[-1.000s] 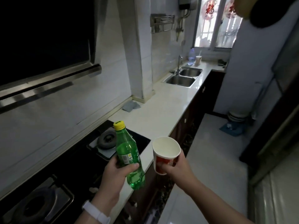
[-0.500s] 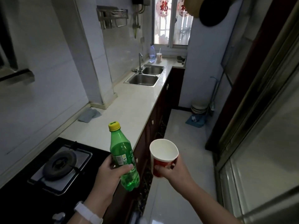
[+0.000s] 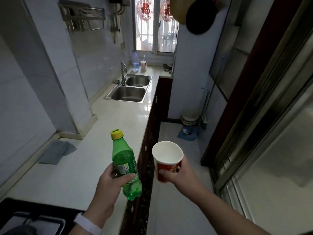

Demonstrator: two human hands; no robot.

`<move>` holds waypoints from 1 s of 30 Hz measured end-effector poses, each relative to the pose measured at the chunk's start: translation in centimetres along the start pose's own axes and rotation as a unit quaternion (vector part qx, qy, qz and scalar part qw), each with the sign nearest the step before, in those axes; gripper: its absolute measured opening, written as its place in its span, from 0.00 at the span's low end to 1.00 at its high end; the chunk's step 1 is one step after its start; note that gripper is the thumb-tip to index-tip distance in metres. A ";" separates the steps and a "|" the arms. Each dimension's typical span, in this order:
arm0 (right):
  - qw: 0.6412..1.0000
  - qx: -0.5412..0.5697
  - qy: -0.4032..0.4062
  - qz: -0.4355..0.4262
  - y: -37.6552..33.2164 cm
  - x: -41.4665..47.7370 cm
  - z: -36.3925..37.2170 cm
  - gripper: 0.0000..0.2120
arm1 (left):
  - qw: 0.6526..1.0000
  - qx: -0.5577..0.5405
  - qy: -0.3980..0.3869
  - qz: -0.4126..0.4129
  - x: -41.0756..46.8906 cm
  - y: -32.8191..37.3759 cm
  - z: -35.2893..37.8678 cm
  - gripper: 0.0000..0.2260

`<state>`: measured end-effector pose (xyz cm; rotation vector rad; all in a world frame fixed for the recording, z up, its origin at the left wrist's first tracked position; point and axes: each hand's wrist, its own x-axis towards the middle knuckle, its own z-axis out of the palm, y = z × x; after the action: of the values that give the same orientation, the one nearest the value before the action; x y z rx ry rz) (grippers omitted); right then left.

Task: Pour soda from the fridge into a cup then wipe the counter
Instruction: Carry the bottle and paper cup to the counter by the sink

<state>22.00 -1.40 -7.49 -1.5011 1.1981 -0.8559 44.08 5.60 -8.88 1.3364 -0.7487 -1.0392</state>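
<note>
Soda bottle (image 3: 126,164), green plastic, yellow cap (image 3: 116,134) on and shut. My left hand (image 3: 113,181) is wrapped round its lower half, fingers (image 3: 128,176) across the label. Held in the air above the front edge of the counter (image 3: 108,126), not resting on it.

Paper cup (image 3: 166,160), red wall, white inside, looks empty. My right hand (image 3: 177,172) is closed round its side, mouth up and tipped a little toward me. It hangs out past the counter's front edge, over the floor.

Key relation: bottle lies left of cup, close beside it but not touching. Bottle's long axis near upright, neck leaning slightly up and left, away from the cup. Cap sits a little higher than the cup rim. Both hands are full, so my guess is one item must go down on the counter before the cap can be twisted off. Left hand is nearer the counter.

Count: one soda bottle, one paper cup in hand. One grey-blue cloth (image 3: 56,151) by the back wall edge of the counter, well apart from both hands. That is my likely wiper later. Pouring not begun.
</note>
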 end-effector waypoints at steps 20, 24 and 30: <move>0.999 0.045 0.012 0.018 3.6 18.9 -6.3 0.38 | 1.000 0.029 -0.006 -0.009 17.7 1.4 8.3 0.18; 0.999 0.049 -0.015 0.017 4.2 24.7 -9.3 0.37 | 0.999 0.036 0.028 -0.001 21.8 2.2 12.2 0.20; 0.996 0.056 -0.067 0.019 5.0 32.8 -14.7 0.36 | 0.996 0.035 0.077 0.015 27.2 3.2 17.7 0.17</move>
<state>15.55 -37.04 -10.24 -1.4168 1.0609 -0.7723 39.20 -26.60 -6.97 1.4443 -0.6925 -0.8829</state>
